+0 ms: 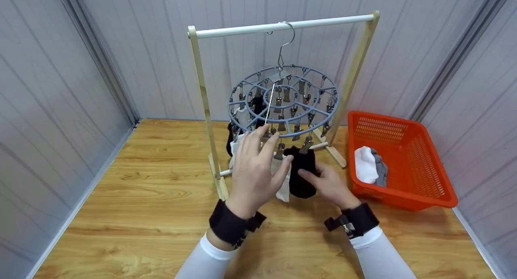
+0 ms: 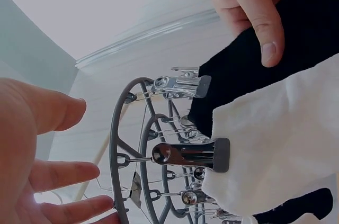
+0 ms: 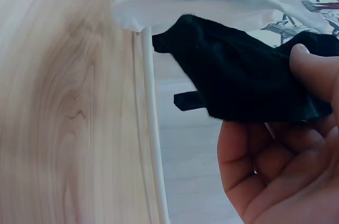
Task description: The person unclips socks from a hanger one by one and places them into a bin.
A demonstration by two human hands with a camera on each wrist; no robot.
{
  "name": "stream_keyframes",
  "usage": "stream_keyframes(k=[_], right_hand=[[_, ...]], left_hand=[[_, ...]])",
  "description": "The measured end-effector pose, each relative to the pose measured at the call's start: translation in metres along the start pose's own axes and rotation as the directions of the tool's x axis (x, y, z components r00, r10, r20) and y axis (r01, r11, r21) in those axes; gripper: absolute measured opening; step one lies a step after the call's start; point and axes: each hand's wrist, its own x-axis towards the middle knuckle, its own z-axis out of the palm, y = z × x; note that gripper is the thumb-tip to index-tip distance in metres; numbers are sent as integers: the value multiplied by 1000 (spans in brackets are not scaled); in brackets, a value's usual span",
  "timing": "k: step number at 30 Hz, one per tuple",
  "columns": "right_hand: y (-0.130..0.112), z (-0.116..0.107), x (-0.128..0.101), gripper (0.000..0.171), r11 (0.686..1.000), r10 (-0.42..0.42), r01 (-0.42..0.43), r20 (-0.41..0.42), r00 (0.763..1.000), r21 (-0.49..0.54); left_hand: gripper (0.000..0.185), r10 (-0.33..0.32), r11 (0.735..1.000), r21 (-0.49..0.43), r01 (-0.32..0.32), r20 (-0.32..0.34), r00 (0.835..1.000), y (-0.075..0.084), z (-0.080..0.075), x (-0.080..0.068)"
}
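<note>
Black sock (image 1: 301, 172), clipped to the round peg hanger (image 1: 282, 99), is pinched by the right hand (image 1: 329, 184) to steady it; left hand (image 1: 252, 170) fingers (image 1: 262, 143) are spread wide at the rim.

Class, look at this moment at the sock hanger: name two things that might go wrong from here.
1. The right hand pinches the black sock hanging from one clip; a tug might pull it free.
2. The left hand touches the round hanger, which hangs by one hook; a push might set it swinging.
</note>
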Motion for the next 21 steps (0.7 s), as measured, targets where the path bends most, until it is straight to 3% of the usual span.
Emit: stream_keyframes(k=[7,16,21], right_hand=[[-3,-1,-1,27,999,-31,30,57,998,15],[-7,2,-2,25,998,-56,56,110,992,4],[-10,2,-5,25,998,-69,70,143,987,-5]], left_hand=[[50,-21,1000,-24,20,-16,1000,1,-3,1],[37,45,995,-85,-58,-152,987,5,-5,5],[34,78,982,-164,-96,-112,991,7,-3,4]])
